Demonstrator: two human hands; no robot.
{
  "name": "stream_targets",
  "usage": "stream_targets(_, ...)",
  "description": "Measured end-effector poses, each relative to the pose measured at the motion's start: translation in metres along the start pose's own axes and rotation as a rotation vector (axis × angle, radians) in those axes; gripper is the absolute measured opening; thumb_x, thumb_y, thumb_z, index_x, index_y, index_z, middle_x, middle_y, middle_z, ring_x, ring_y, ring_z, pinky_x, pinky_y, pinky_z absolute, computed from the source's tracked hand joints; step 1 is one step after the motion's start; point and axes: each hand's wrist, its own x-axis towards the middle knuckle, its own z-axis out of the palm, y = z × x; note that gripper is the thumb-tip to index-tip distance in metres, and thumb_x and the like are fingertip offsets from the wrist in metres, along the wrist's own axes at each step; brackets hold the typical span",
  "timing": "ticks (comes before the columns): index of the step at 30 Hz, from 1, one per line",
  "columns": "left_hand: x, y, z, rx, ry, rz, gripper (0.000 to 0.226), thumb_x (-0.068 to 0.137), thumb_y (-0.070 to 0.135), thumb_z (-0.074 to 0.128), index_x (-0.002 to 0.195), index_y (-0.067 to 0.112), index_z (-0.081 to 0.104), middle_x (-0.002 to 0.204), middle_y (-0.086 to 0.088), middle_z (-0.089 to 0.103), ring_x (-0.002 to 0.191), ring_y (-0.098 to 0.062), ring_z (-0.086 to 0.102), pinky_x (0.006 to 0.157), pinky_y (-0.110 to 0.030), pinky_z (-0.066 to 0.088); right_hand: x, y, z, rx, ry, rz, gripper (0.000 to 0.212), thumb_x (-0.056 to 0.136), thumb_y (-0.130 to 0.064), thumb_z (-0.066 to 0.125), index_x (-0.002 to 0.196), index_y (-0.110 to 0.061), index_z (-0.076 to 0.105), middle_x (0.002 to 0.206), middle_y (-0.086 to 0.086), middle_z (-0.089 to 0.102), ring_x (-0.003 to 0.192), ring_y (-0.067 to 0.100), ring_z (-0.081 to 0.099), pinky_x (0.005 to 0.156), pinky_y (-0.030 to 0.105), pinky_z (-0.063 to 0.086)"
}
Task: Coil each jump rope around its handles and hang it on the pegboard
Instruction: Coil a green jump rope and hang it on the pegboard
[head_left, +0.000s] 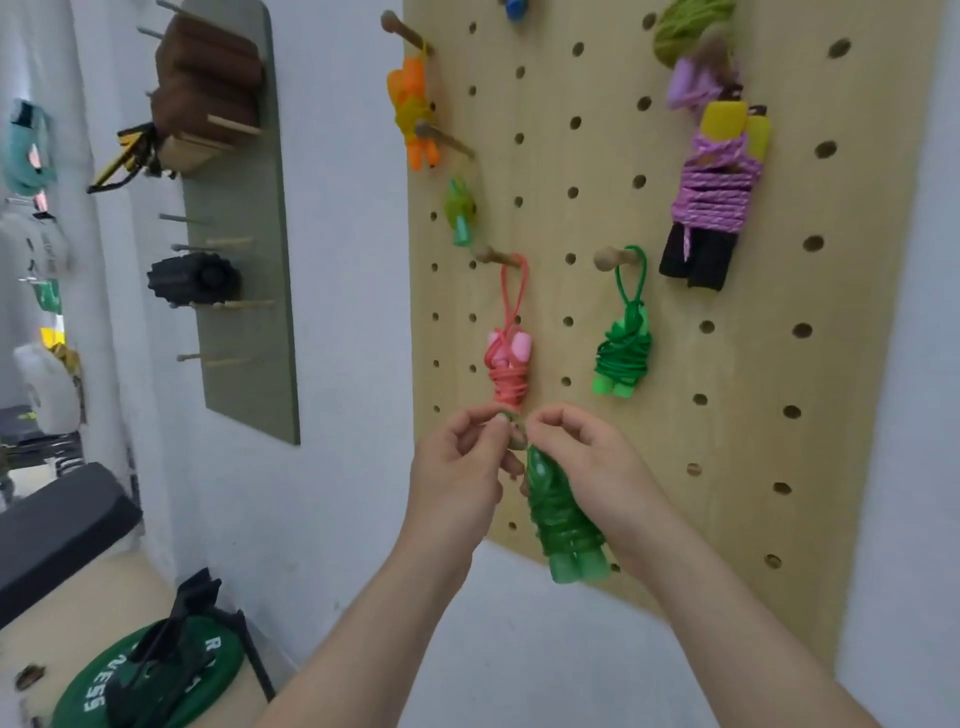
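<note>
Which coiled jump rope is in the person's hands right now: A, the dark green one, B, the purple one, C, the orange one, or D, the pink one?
A: the left hand and right hand pinch the top of the dark green rope; the pink rope hangs on a peg.

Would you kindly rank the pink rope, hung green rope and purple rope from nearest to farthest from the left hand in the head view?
1. The pink rope, just above the left hand.
2. The hung green rope, up to the right.
3. The purple rope, far upper right.
</note>
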Motion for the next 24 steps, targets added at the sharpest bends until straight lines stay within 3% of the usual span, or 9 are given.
stream_targets(2, 0.032, 0.014, -0.003, -0.018, -0.004, -0.004, 0.011, 0.093, 0.014, 0.059, 0.094, 0.017, 0.069, 0.066, -0.001, 0.065, 0.059, -0.011, 0.054, 0.049, -0.02, 0.039, 0.033, -0.013, 0.002, -0.037, -0.011, -0.006, 0.013, 0.091, -0.019, 0.065, 0.079, -0.018, 0.065, 0.073, 0.005, 0.067, 0.069, 0.016, 0.061, 0.066, 0.031, 0.051)
stream_targets(5, 0.079, 0.049, -0.003, -0.08, -0.024, -0.028, 0.006, 0.089, 0.01, 0.063, 0.094, 0.013, 0.067, 0.057, 0.003, 0.061, 0.051, -0.006, 0.053, 0.048, -0.015, 0.042, 0.077, -0.049, 0.001, -0.103, -0.019, 0.007, 0.008, 0.088, -0.018, 0.07, 0.088, -0.011, 0.068, 0.091, 0.014, 0.073, 0.082, 0.02, 0.067, 0.085, 0.043, 0.054)
stream_targets(9, 0.143, 0.119, 0.002, -0.141, -0.134, -0.055, 0.016, 0.084, 0.014, 0.07, 0.098, 0.006, 0.065, 0.056, 0.007, 0.061, 0.048, -0.002, 0.052, 0.055, -0.019, 0.045, 0.13, -0.125, -0.002, -0.057, 0.011, 0.013, 0.008, 0.09, -0.013, 0.067, 0.094, -0.014, 0.074, 0.09, 0.009, 0.076, 0.09, 0.022, 0.073, 0.09, 0.042, 0.056)
stream_targets(13, 0.203, 0.201, 0.005, -0.163, -0.295, -0.026, 0.032, 0.067, 0.021, 0.078, 0.096, 0.01, 0.07, 0.086, -0.009, 0.073, 0.077, -0.019, 0.069, 0.078, -0.036, 0.052, 0.178, -0.21, -0.006, 0.067, 0.118, -0.003, 0.011, 0.088, -0.016, 0.07, 0.097, -0.012, 0.073, 0.09, 0.009, 0.075, 0.088, 0.027, 0.071, 0.085, 0.044, 0.057)
stream_targets(15, 0.228, 0.237, 0.009, -0.123, -0.345, 0.01, 0.028, 0.072, 0.02, 0.077, 0.098, 0.01, 0.072, 0.095, -0.011, 0.073, 0.089, -0.025, 0.067, 0.079, -0.035, 0.051, 0.198, -0.251, -0.009, 0.105, 0.195, -0.035, 0.015, 0.083, -0.018, 0.075, 0.096, -0.01, 0.073, 0.087, 0.008, 0.073, 0.081, 0.023, 0.069, 0.079, 0.04, 0.056)
stream_targets(20, 0.27, 0.306, 0.033, -0.019, -0.341, 0.126, 0.01, 0.093, 0.022, 0.061, 0.098, 0.015, 0.067, 0.091, 0.001, 0.075, 0.088, -0.013, 0.069, 0.071, -0.026, 0.05, 0.23, -0.33, -0.013, 0.017, 0.341, -0.153, 0.017, 0.08, -0.018, 0.079, 0.092, -0.007, 0.074, 0.084, 0.011, 0.075, 0.072, 0.016, 0.07, 0.065, 0.026, 0.055)
stream_targets(24, 0.294, 0.35, 0.059, -0.021, -0.297, 0.214, 0.006, 0.093, 0.024, 0.061, 0.094, 0.019, 0.063, 0.088, -0.002, 0.074, 0.087, -0.02, 0.07, 0.077, -0.034, 0.056, 0.248, -0.378, -0.024, -0.08, 0.381, -0.241, 0.008, 0.086, -0.016, 0.074, 0.089, -0.009, 0.072, 0.085, 0.009, 0.075, 0.079, 0.02, 0.073, 0.073, 0.035, 0.061)
